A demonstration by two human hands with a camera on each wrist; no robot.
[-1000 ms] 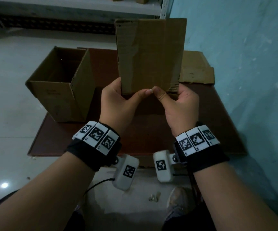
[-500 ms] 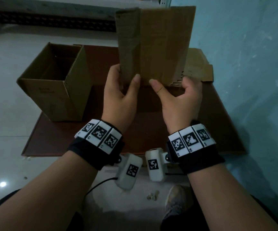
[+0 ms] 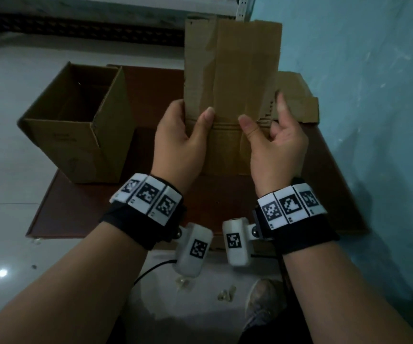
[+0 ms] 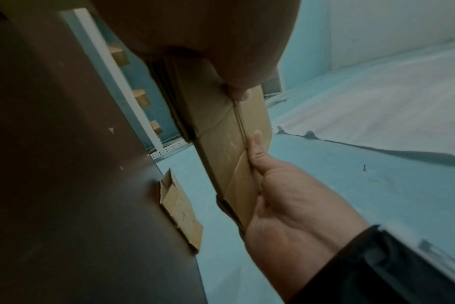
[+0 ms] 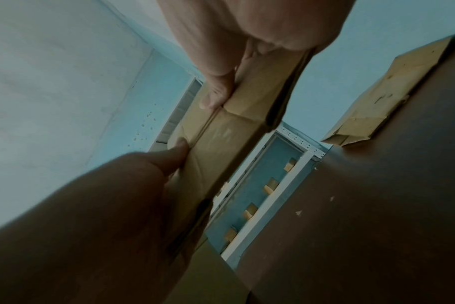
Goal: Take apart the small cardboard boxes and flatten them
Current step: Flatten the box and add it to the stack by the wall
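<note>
I hold a collapsed brown cardboard box [image 3: 232, 70] upright over the brown table [image 3: 225, 209]. My left hand [image 3: 183, 137] grips its left edge, thumb on the front at the crease and fingers behind. On the right side my right hand [image 3: 272, 137] pinches it, thumb on the front at the same crease and fingers curled behind the edge. Bottom flaps hang down between my wrists. The left wrist view shows the box [image 4: 226, 154] edge-on with the right hand [image 4: 286, 205] on it. In the right wrist view both thumbs lie along the box [image 5: 221, 144].
An open upright cardboard box [image 3: 81, 125] stands at the table's left edge. A flattened piece of cardboard [image 3: 297, 105] lies at the back right by the blue wall [image 3: 361, 95]. Shelving runs along the far side. My shoe [image 3: 265, 304] is on the floor below.
The collapsed box has risen and its bottom flaps now hang below my thumbs. Both thumbs have moved from the bottom edge to the crease, and my right fingers have loosened at the right edge.
</note>
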